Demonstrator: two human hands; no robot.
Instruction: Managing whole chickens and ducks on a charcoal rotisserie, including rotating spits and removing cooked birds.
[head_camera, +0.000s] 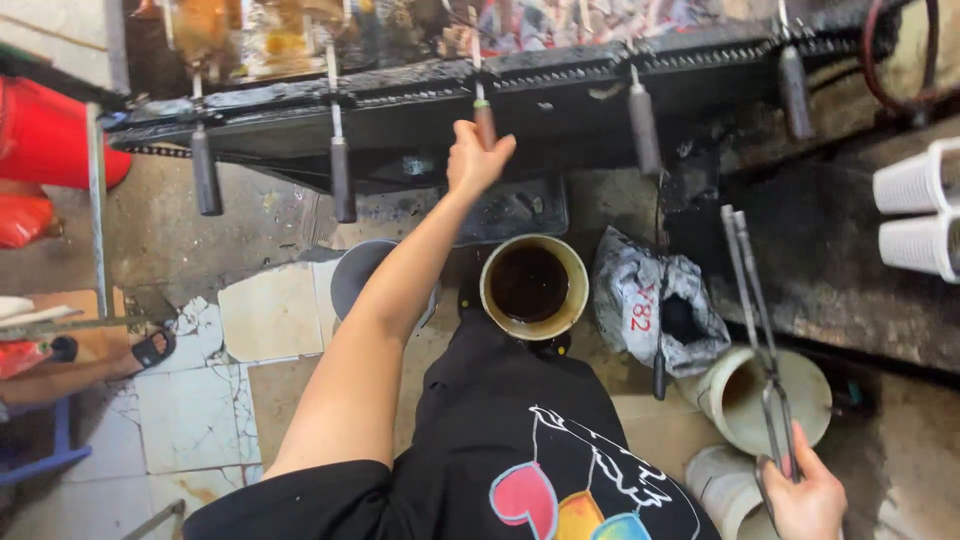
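Note:
My left hand (474, 155) reaches far forward and grips the dark handle of a skewer (484, 118) that juts out from a long black grill (560, 95). Several more skewer handles (341, 175) hang along the grill's front edge. My right hand (806, 495) is low at the right and holds long metal tongs (752, 290), their tips pointing up toward the grill. Food on the skewers shows blurred at the top of the head view.
A cream bucket of dark liquid (533, 285) stands on the floor before me, next to a grey bag of charcoal (655, 300) and a pale bucket (755, 395). White perforated cups (915, 180) lie at the right, red containers (45, 135) at the left. The tiled floor (270, 315) is cracked.

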